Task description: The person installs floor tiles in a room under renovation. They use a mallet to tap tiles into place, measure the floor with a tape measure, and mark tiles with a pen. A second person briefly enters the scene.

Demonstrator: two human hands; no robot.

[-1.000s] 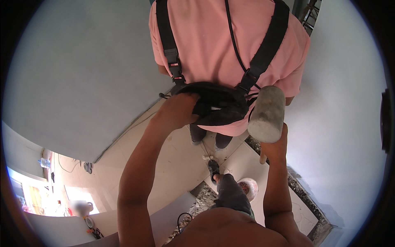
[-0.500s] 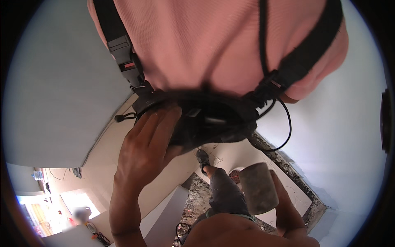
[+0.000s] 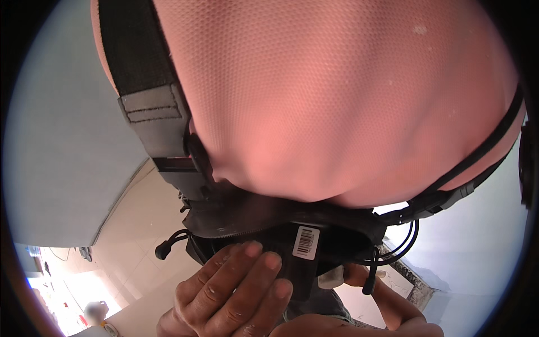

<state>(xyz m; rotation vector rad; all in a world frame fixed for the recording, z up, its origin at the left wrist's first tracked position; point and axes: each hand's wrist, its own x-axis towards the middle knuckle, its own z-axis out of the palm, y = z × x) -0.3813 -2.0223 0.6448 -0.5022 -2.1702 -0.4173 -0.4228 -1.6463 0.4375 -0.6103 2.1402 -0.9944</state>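
A black zippered pouch (image 3: 241, 210), its mouth open, hangs on black buckled straps (image 3: 137, 78) against pink textured fabric (image 3: 337, 101). My left hand (image 3: 230, 297) is in front of the pouch's opening, its fingers extended, slightly bent and side by side. Just beside the fingertips, a flat dark object bearing a white barcode label (image 3: 306, 242) sticks out of the pouch. Lower right, partly behind the pouch, my right hand (image 3: 355, 274) is closed at a greyish block-like piece (image 3: 331, 278), most of which is hidden.
Black cord loops (image 3: 412, 241) and a cord toggle (image 3: 369, 286) dangle at the pouch's right side. Another toggle (image 3: 163, 250) hangs on its left. Pale walls (image 3: 62, 151) rise on both sides. A tiled floor (image 3: 126, 247) lies below, with a bright opening at lower left.
The pouch and pink fabric have come closer and lower in view. My left hand has moved down and turned, and the labelled object now shows. The grey piece is now mostly hidden.
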